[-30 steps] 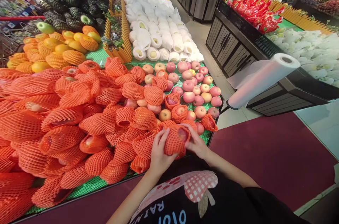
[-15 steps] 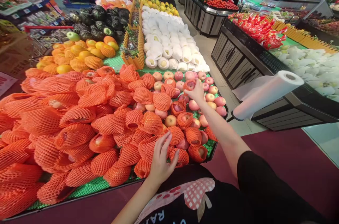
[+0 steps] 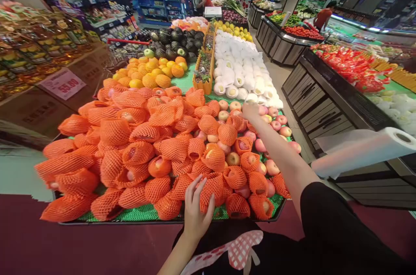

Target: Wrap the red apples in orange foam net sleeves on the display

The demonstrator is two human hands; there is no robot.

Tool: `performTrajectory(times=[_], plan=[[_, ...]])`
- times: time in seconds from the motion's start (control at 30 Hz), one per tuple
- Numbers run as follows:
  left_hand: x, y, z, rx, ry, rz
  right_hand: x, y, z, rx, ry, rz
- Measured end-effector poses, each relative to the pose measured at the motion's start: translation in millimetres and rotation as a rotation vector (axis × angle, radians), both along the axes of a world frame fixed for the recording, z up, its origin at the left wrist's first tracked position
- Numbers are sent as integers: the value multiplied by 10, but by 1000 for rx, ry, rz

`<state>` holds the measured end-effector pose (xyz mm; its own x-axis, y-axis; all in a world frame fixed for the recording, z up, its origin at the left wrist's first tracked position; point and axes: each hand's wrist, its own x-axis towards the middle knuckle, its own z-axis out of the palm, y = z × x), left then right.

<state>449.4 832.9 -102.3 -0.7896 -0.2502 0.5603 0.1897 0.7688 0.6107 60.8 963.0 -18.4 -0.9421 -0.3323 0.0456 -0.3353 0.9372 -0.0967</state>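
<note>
Many apples in orange foam nets (image 3: 147, 149) are heaped across the front display. Bare red and yellow apples (image 3: 271, 166) lie at its right side. My left hand (image 3: 199, 210) is over the front edge, fingers spread, close beside a netted apple (image 3: 212, 190); whether it touches the net I cannot tell. My right hand (image 3: 251, 112) reaches to the back of the bare apples, just right of another netted apple (image 3: 236, 121). Its fingers are blurred and mostly hidden, so I cannot make out what it holds.
White-wrapped fruit (image 3: 242, 63), a planter divider (image 3: 204, 67), oranges (image 3: 149, 73) and dark netted fruit (image 3: 177, 43) lie behind. A plastic bag roll (image 3: 360, 153) juts in at right. Two people stand farther back.
The view has swung left and tilted up. My right hand, which held a netted apple, has turned and its fingers are now hidden. My left hand stays spread near the front edge.
</note>
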Motion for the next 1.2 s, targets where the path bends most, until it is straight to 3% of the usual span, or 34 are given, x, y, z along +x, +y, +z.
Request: performTrajectory(times=[0.07, 0.2, 0.27, 0.37, 0.43, 0.57, 0.6, 0.7, 0.8, 0.97, 1.1, 1.2], plan=[[67, -125, 2, 3, 5, 17, 148, -521, 91, -41, 63, 79], [215, -507, 95, -31, 37, 23, 630, -1606, 106, -261, 99, 584], [299, -740, 171, -53, 44, 21, 862, -2033, 43, -360, 49, 719], [420, -1067, 264, -79, 41, 17, 1079, -2433, -48, -424, 12, 708], [476, -1243, 288, -90, 38, 7, 1150, -2533, -55, -440, 8, 627], [478, -1483, 271, -62, 34, -49, 1402, -2340, 82, -557, 54, 413], [453, -1525, 265, -50, 30, -71, 1532, -2224, 130, -638, 57, 352], [325, -1607, 268, -22, 26, -146, 2073, -1790, 244, -1081, -87, 177], [158, -1617, 305, 9, 74, -235, 2693, -1353, 263, -1249, -301, 130], [-16, -1483, 373, 85, 11, -579, 3520, -885, 19, -1268, -511, 55], [9, -1394, 358, 71, -99, -875, 3990, -782, -322, -1459, -686, -124], [58, -1370, 305, -9, -193, -1044, 4234, -765, -493, -1614, -684, -274]])
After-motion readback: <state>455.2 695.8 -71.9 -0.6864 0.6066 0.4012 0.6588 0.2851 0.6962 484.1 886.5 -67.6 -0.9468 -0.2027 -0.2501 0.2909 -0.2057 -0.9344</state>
